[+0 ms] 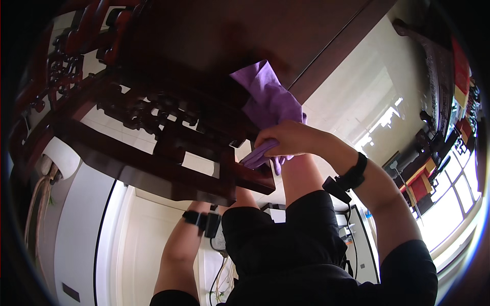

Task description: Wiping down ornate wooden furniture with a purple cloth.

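My right hand (285, 138) grips a purple cloth (270, 95) near the corner of a dark wooden chair or bench. The upper part of the cloth spreads over the dark wood seat (214, 42), and a folded part hangs beside the end of the armrest (252, 178). My left hand is hidden behind the carved wooden armrest; only the forearm shows, with a black device strapped at the wrist. Another black device is strapped to my right wrist.
Openwork carving (153, 111) fills the side below the armrest rail. A white pot (65, 157) with a plant stands at the left. Pale glossy floor tiles (356, 88) lie to the right, with more dark carved furniture (436, 84) beyond them and a bright window behind.
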The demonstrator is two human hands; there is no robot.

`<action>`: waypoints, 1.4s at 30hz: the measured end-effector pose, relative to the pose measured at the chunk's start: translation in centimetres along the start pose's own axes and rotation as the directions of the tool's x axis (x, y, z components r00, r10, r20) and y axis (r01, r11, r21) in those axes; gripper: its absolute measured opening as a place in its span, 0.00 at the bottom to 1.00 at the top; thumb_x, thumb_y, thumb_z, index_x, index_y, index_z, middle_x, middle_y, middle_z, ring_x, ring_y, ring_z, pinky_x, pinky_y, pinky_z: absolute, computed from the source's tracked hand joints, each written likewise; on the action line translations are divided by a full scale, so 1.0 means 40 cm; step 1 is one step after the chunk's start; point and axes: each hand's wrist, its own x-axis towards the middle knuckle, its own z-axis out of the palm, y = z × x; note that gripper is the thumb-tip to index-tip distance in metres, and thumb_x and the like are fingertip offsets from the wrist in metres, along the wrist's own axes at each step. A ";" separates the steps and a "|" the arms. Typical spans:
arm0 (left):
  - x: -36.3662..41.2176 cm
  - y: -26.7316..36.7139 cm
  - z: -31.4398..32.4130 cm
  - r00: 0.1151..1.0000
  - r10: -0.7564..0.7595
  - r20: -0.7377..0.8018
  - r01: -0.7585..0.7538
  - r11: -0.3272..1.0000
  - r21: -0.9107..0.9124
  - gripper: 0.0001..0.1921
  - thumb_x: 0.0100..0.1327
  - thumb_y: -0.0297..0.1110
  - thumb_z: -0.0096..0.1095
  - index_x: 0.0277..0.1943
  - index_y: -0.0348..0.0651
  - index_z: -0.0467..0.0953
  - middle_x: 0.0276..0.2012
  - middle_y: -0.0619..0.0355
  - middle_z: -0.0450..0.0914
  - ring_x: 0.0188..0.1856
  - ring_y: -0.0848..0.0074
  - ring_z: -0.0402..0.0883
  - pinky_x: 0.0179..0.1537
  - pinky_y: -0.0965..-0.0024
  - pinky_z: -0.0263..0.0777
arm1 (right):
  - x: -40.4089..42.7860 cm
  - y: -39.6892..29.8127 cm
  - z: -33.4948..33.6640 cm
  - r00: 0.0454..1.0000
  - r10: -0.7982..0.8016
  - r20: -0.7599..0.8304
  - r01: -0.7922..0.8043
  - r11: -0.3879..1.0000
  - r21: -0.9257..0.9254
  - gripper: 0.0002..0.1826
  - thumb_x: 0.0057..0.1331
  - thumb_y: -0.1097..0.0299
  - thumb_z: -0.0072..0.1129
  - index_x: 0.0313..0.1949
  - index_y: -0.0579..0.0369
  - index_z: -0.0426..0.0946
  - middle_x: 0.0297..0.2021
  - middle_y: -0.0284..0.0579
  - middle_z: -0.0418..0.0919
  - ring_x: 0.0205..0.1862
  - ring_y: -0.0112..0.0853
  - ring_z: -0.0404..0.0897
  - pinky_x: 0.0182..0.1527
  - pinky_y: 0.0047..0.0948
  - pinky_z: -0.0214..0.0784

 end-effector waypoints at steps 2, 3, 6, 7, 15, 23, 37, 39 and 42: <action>-0.019 0.009 -0.033 0.999 -0.050 -0.020 0.043 0.963 -0.264 0.19 0.67 0.54 0.59 0.36 0.46 0.81 0.28 0.60 0.80 0.33 0.78 0.80 0.35 0.71 0.72 | -0.007 -0.062 -0.024 1.000 0.001 -0.009 0.000 0.997 0.073 0.15 0.61 0.63 0.65 0.48 0.46 0.79 0.32 0.41 0.83 0.36 0.32 0.84 0.39 0.30 0.75; -0.039 0.001 -0.052 0.998 -0.060 -0.014 0.049 0.916 -0.398 0.19 0.67 0.54 0.59 0.37 0.46 0.81 0.29 0.61 0.80 0.34 0.78 0.80 0.35 0.71 0.72 | -0.025 -0.078 -0.046 0.980 0.035 -0.195 -0.008 0.991 0.137 0.15 0.61 0.66 0.64 0.49 0.47 0.79 0.33 0.41 0.83 0.35 0.30 0.84 0.39 0.29 0.76; -0.121 -0.049 -0.162 0.995 -0.099 -0.005 0.065 0.682 -0.728 0.18 0.68 0.53 0.59 0.38 0.45 0.81 0.30 0.62 0.80 0.35 0.79 0.80 0.36 0.72 0.72 | -0.029 -0.107 -0.079 0.849 -0.083 -0.522 0.175 0.976 0.130 0.16 0.61 0.70 0.63 0.50 0.48 0.79 0.33 0.40 0.83 0.33 0.25 0.83 0.38 0.28 0.76; -0.130 -0.043 -0.180 0.993 -0.120 -0.004 0.067 0.578 -0.813 0.18 0.68 0.53 0.59 0.39 0.45 0.81 0.30 0.62 0.80 0.35 0.79 0.80 0.36 0.72 0.72 | -0.014 -0.127 -0.080 0.732 -0.233 -0.640 0.334 0.942 0.039 0.16 0.61 0.71 0.63 0.50 0.49 0.80 0.34 0.40 0.82 0.33 0.24 0.82 0.38 0.28 0.76; -0.155 -0.054 -0.227 1.000 -0.001 -0.018 -0.018 0.133 -0.991 0.15 0.72 0.42 0.54 0.58 0.47 0.72 0.47 0.58 0.79 0.49 0.75 0.78 0.50 0.69 0.72 | 0.206 -0.231 0.111 0.729 -0.601 -0.328 0.493 0.793 -0.358 0.16 0.55 0.71 0.63 0.42 0.33 0.85 0.36 0.31 0.74 0.48 0.30 0.75 0.50 0.37 0.64; -0.158 0.028 -0.263 0.985 0.006 -0.170 -0.166 0.247 -0.955 0.17 0.71 0.38 0.54 0.55 0.36 0.76 0.53 0.52 0.78 0.57 0.69 0.76 0.59 0.64 0.69 | 0.221 -0.217 0.135 0.626 -0.658 -0.419 0.443 0.742 -0.504 0.17 0.50 0.73 0.65 0.39 0.33 0.85 0.42 0.33 0.74 0.47 0.33 0.75 0.49 0.33 0.69; -0.089 -0.010 -0.266 0.972 -0.115 -0.205 -0.188 0.140 -0.972 0.09 0.69 0.34 0.62 0.49 0.45 0.74 0.42 0.62 0.77 0.44 0.79 0.77 0.48 0.69 0.74 | 0.320 -0.282 0.026 0.821 -0.366 -0.438 0.347 0.929 -0.127 0.11 0.52 0.64 0.63 0.36 0.49 0.78 0.38 0.45 0.76 0.43 0.42 0.79 0.45 0.40 0.73; -0.102 -0.051 -0.294 0.979 -0.126 -0.160 -0.145 0.121 -0.982 0.08 0.68 0.34 0.62 0.47 0.45 0.74 0.40 0.62 0.77 0.43 0.79 0.77 0.47 0.69 0.74 | 0.307 -0.314 0.043 0.834 -0.330 -0.442 0.315 0.943 -0.109 0.11 0.51 0.63 0.61 0.35 0.48 0.77 0.38 0.46 0.76 0.44 0.43 0.79 0.45 0.41 0.73; -0.306 -0.164 -0.213 0.996 -0.081 -0.043 -0.038 0.066 -0.997 0.07 0.68 0.34 0.63 0.45 0.45 0.74 0.39 0.63 0.77 0.41 0.79 0.78 0.46 0.69 0.75 | 0.249 -0.243 0.004 0.866 -0.205 -0.456 0.193 0.978 -0.072 0.10 0.51 0.64 0.61 0.34 0.48 0.77 0.37 0.46 0.76 0.44 0.43 0.79 0.45 0.42 0.73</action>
